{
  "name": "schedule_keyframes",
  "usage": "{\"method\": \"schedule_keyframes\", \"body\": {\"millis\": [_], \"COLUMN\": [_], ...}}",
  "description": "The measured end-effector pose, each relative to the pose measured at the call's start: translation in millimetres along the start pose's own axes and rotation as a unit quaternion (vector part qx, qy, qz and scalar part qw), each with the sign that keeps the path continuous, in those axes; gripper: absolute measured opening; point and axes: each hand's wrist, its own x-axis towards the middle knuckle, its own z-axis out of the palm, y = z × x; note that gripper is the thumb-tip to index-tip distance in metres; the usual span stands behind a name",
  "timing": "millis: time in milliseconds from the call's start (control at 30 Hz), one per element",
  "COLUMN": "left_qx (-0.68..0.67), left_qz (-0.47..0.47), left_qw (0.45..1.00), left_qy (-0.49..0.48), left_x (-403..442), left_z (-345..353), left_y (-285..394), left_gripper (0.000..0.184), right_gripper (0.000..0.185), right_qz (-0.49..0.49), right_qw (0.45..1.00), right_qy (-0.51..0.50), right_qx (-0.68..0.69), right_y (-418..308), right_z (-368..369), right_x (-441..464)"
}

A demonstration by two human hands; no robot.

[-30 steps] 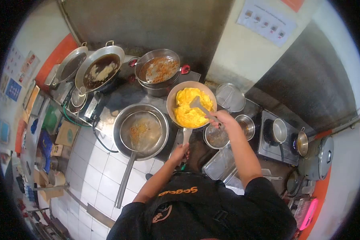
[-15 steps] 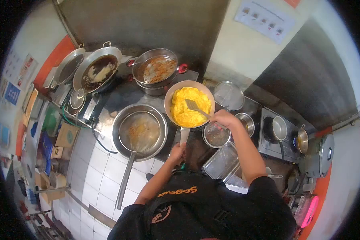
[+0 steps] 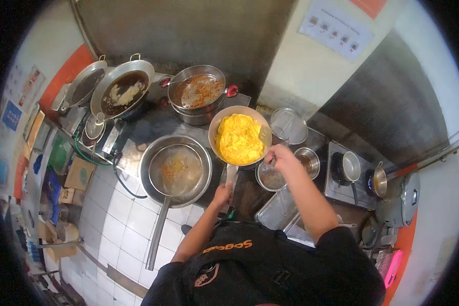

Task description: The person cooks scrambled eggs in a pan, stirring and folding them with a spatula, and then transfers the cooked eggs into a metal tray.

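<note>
The handle of the frying pan (image 3: 234,110) is gripped by the left hand (image 3: 223,194), with the fingers wrapped around it and the pan bowl reaching out just beyond them. To the right of that hand and a little farther out, a spatula (image 3: 264,135) is held in the right hand (image 3: 283,157); the exact finger placement cannot be told, as the grip is partly hidden by the back of the hand. The spatula blade is set against the pan's right inner side, just beyond the right fingertips.

Between the hands and ahead of them, the egg (image 3: 239,137) is contained within the pan. It appears to be largely set and gathered into one soft, folded mass, so the cooking may be judged well advanced; none is seen lifted out, and whether the underside is done cannot be seen.

Left of the left hand, a long-handled strainer (image 3: 176,168) is rested in a metal basin (image 3: 147,171). Just beside the right hand, a bowl (image 3: 270,176) is placed on the worktop (image 3: 247,191); beyond that hand, a flat mesh skimmer (image 3: 289,126) is laid. Farthest ahead-left, dark liquid is held in a wok (image 3: 147,76).
</note>
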Motion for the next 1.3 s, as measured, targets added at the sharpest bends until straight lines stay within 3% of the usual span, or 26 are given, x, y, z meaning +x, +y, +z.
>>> {"method": "schedule_keyframes", "body": {"millis": [33, 167, 267, 367, 433, 533, 600, 667, 733, 800, 833, 933, 1000, 1100, 1133, 1200, 1267, 1300], "left_qx": [0.000, 0.027, 0.010, -0.015, 0.001, 0.012, 0.003, 0.022, 0.016, -0.012, -0.003, 0.014, 0.003, -0.006, -0.013, -0.028, -0.008, 0.001], "left_qz": [-0.005, -0.005, -0.012, -0.034, -0.022, 0.001, -0.010, -0.008, -0.016, -0.030, -0.027, -0.035, -0.055, -0.018, -0.020, -0.022, -0.017, -0.015], "left_qw": [1.000, 1.000, 1.000, 0.999, 1.000, 1.000, 1.000, 1.000, 1.000, 0.999, 1.000, 0.999, 0.998, 1.000, 0.999, 0.999, 0.999, 1.000], "left_qy": [0.004, 0.010, 0.000, 0.008, 0.010, -0.004, -0.011, -0.003, -0.002, -0.006, -0.001, 0.005, 0.006, -0.018, -0.023, -0.034, -0.027, -0.022], "left_x": [0, -5, 4, -5, -3, 5, -7, -13, -11, 3, 1, -1, 1, 3, 5, 6, 7, 6], "left_z": [3, 5, -2, 3, 2, -1, 2, 5, 5, 1, 2, 4, 3, -1, -2, -2, -2, -2], "left_y": [1, 10, 1, 13, 11, 0, 14, 23, 18, 3, 5, 8, 8, 2, 1, -1, 1, 0], "left_gripper": [0.039, 0.043, 0.046, 0.050, 0.050, 0.050, 0.049, 0.049, 0.049, 0.048, 0.048, 0.044, 0.040, 0.040, 0.042, 0.046, 0.045, 0.045], "right_gripper": [0.013, 0.024, 0.018, 0.017, 0.007, 0.021, 0.039, 0.050, 0.054, 0.051, 0.057, 0.066, 0.080, 0.074, 0.069, 0.051, 0.041, 0.027], "right_qz": [0.015, -0.057, -0.063, -0.109, -0.088, -0.108, -0.122, -0.153, -0.233, -0.357, -0.304, -0.343, -0.350, -0.339, -0.325, -0.226, -0.204, -0.192], "right_qw": [0.999, 0.990, 0.985, 0.989, 0.987, 0.950, 0.900, 0.802, 0.662, 0.473, 0.471, 0.509, 0.486, 0.405, 0.355, 0.460, 0.481, 0.533], "right_qy": [0.047, 0.057, 0.115, 0.096, 0.040, -0.031, -0.092, -0.094, -0.079, -0.048, -0.037, 0.034, 0.018, -0.050, -0.081, -0.088, -0.095, -0.076], "right_qx": [0.022, 0.119, 0.114, -0.024, -0.130, -0.291, -0.409, -0.570, -0.708, -0.804, -0.827, -0.789, -0.801, -0.848, -0.873, -0.854, -0.848, -0.821], "right_y": [8, 32, 36, 39, 13, -7, -18, -30, -27, -10, 5, 57, 57, 6, -25, -75, -113, -126], "right_z": [8, 33, 33, -7, -16, 4, 9, 22, 31, 34, 24, -6, -14, 3, 20, 19, 31, 37], "right_x": [1, 10, 49, 137, 134, 91, 77, 52, 24, 2, 22, 78, 111, 94, 55, 51, 17, 10]}}
